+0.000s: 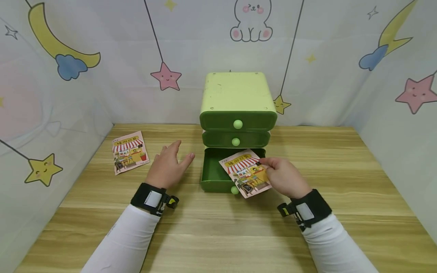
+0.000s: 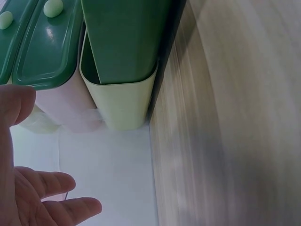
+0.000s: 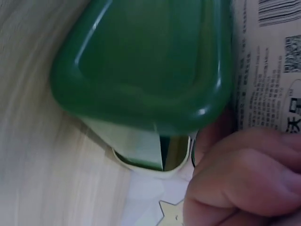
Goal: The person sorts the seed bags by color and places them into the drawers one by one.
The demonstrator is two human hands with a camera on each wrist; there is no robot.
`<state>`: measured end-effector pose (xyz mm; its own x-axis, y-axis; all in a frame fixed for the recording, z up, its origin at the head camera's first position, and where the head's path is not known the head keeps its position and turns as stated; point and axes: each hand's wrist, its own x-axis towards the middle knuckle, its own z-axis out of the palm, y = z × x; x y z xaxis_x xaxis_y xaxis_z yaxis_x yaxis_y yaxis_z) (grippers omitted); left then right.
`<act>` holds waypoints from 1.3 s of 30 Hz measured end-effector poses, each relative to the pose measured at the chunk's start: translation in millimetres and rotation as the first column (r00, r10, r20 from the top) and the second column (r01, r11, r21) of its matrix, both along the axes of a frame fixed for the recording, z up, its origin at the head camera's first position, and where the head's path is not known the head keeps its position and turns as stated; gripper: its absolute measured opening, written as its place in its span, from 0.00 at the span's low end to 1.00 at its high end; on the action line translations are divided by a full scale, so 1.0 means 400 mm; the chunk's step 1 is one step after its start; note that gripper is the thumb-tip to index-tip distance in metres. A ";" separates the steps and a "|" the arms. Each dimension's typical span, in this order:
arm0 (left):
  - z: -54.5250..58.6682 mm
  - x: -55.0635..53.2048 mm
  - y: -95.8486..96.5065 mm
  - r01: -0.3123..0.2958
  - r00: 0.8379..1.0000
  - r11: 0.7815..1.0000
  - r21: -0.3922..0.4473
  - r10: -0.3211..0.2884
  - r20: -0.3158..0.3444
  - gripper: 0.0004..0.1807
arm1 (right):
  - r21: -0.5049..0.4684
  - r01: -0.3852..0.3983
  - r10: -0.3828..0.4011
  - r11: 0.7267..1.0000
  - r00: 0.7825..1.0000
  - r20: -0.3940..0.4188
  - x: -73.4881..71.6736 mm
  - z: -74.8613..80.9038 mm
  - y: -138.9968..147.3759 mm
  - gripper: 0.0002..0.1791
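Note:
My right hand (image 1: 287, 177) pinches the right edge of a pink illustrated packet (image 1: 247, 172), which hangs tilted over the open bottom drawer (image 1: 213, 170) and its front. In the right wrist view, curled fingers (image 3: 249, 183) hold the packet, whose printed back (image 3: 268, 70) with a barcode faces that camera. Left of the drawer my left hand (image 1: 167, 166) is held with fingers spread and nothing in it. The left wrist view shows its fingers (image 2: 70, 209) apart, near the green drawer fronts. A second, similar packet (image 1: 129, 152) lies on the table to the left of that hand.
A small cabinet (image 1: 237, 91) with a pale yellow-green top stands near the back wall. Its top drawer (image 1: 218, 121) and middle drawer (image 1: 218, 139) are closed, each with a round knob. A printed cloth (image 1: 191, 49) surrounds the wooden table (image 1: 211, 239) at the back and sides.

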<state>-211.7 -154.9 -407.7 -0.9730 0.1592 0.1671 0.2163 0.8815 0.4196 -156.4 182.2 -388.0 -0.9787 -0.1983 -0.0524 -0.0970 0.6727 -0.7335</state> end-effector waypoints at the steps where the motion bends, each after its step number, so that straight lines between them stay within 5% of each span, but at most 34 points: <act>1: 0.000 0.000 0.000 -0.001 1.000 1.000 0.000 0.001 0.001 0.51 | -0.007 -0.001 0.001 1.000 1.000 -0.001 0.000 -0.002 -0.002 0.22; 20: 0.000 0.002 -0.001 -0.011 1.000 1.000 0.000 0.011 0.013 0.46 | -0.046 -0.027 0.028 0.999 1.000 0.008 -0.002 -0.015 -0.017 0.25; 39: -0.006 -0.002 -0.005 -0.015 0.999 1.000 -0.008 0.015 0.036 0.52 | -0.050 -0.050 0.050 0.997 0.999 -0.007 0.003 -0.020 -0.015 0.32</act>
<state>-212.6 -156.8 -410.2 -0.9806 0.1460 0.1305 0.1880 0.8880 0.4196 -155.2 176.2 -396.0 -0.9678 -0.2491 -0.0353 -0.1340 0.6291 -0.7657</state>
